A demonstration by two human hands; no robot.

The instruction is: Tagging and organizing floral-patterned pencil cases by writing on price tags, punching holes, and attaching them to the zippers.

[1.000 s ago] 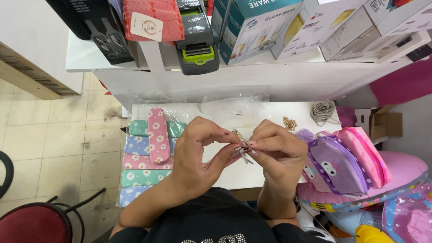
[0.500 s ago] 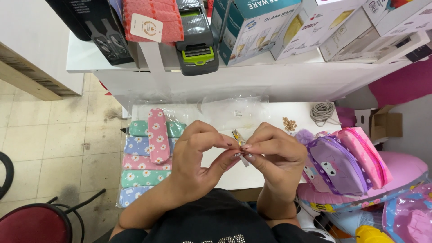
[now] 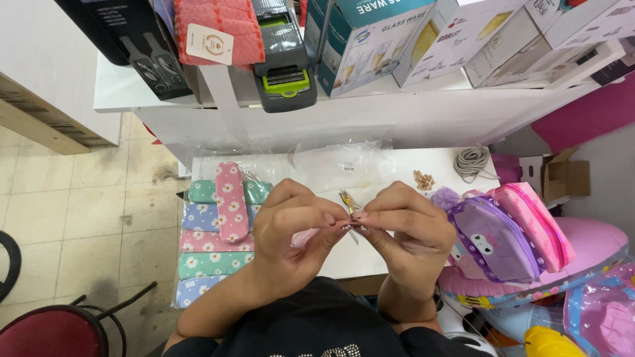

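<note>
My left hand [image 3: 294,231] and my right hand [image 3: 403,225] meet in front of me above a small white table [image 3: 403,168]. Together their fingertips pinch a small metal piece with a gold and silver end [image 3: 348,200]. A bit of pink shows under my left fingers, mostly hidden. To the left lies a stack of daisy-print pouches [image 3: 215,244] in green, blue and pink, with one pink pouch [image 3: 231,201] laid upright across them.
Clear plastic bags [image 3: 337,158], a pile of small gold bits [image 3: 423,180] and a coil of grey cord [image 3: 471,160] lie on the table. Purple and pink pencil cases [image 3: 509,231] are at right. Boxed goods fill the shelf [image 3: 370,39] beyond. A red chair [image 3: 53,330] stands lower left.
My hands have stayed together over the table; the fingers have shifted slightly around the small metal piece.
</note>
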